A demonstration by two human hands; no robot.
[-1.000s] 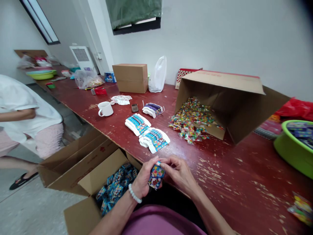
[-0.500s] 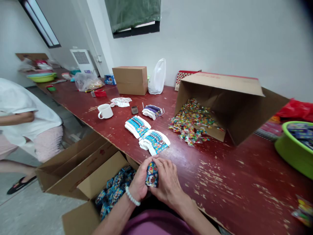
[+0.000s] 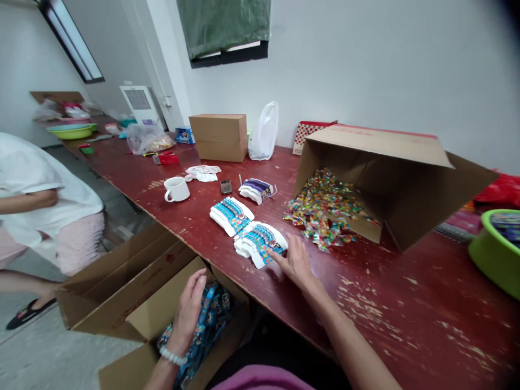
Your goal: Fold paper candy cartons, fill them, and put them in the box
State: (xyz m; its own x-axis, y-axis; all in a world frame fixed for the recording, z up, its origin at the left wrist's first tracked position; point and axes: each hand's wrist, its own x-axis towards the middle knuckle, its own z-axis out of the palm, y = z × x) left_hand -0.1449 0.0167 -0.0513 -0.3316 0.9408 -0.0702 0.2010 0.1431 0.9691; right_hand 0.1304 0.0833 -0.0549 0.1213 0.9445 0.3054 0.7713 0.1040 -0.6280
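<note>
My left hand (image 3: 189, 311), with a beaded bracelet at the wrist, hovers over an open carton (image 3: 152, 314) below the table edge. Its fingers are stretched out and hold nothing visible. Inside that carton lie many small blue printed packets (image 3: 213, 311), partly hidden by the hand. My right hand (image 3: 297, 263) is open at the near right edge of a fanned stack of blue-and-white printed wrappers (image 3: 260, 241), thumb and fingertips at its corner. A second blue wrapper stack (image 3: 231, 215) lies just beyond, and a purple one (image 3: 257, 190) farther back.
A carton on its side (image 3: 422, 197) spills colourful wrapped candies (image 3: 325, 203) onto the red table (image 3: 385, 325). Around them are a white mug (image 3: 177, 189), a closed cardboard box (image 3: 219, 138) and a green basin (image 3: 493, 265). Another person (image 3: 44, 189) is at the left.
My hands have parted, and the small blue packet is no longer between them. The left moved left over the carton; the right moved forward to the wrapper stack.
</note>
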